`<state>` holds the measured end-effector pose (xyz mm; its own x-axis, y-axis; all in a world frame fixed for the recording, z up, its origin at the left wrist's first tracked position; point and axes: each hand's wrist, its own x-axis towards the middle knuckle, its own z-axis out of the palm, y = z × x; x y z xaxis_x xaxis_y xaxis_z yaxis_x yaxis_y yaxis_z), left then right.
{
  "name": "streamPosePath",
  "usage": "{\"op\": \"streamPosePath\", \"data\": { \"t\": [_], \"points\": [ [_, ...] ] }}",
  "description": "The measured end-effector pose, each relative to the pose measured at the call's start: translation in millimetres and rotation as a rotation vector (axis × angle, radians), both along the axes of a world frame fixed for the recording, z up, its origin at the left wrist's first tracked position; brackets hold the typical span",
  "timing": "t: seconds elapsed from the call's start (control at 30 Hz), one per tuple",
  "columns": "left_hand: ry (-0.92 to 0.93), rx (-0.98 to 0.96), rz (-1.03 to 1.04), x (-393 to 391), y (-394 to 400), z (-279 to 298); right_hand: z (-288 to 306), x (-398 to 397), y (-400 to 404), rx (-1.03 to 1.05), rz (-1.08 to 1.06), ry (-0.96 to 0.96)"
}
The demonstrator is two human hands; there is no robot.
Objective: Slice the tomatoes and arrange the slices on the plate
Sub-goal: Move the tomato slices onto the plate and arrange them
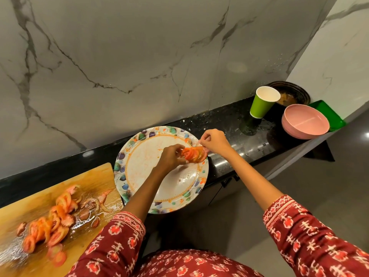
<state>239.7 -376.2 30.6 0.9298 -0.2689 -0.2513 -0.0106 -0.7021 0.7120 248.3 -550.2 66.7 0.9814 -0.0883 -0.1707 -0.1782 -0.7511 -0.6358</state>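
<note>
A round plate (pixel 143 160) with a leaf-patterned rim sits on the black counter. Over its right rim my left hand (pixel 171 156) holds a stack of tomato slices (pixel 194 154) between thumb and fingers. My right hand (pixel 212 141) is just beyond the stack, its fingertips pinching the far end of the slices. More tomato slices (pixel 50 226) lie in a wet heap on the wooden cutting board (pixel 93 182) at the lower left. No knife is in sight.
A green paper cup (pixel 263 104), a pink bowl (pixel 305 121), a green tray (pixel 329 114) and a dark dish (pixel 289 94) stand at the counter's right end. A marble wall backs the narrow black counter (pixel 239 140); its front edge drops to the floor.
</note>
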Motion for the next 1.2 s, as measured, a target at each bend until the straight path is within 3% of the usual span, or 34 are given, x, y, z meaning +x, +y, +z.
{"op": "streamPosePath", "data": {
  "t": [0.33,0.53,1.2],
  "points": [
    [0.025,0.001,-0.035,3,-3,6,-3,-6,-9,-0.005,0.182,-0.035],
    [-0.033,-0.01,-0.01,0,-5,5,-1,-10,-3,-0.184,0.385,-0.015],
    [-0.129,-0.038,0.016,-12,0,-4,-6,-5,15,-0.409,0.513,0.037]
  ]
}}
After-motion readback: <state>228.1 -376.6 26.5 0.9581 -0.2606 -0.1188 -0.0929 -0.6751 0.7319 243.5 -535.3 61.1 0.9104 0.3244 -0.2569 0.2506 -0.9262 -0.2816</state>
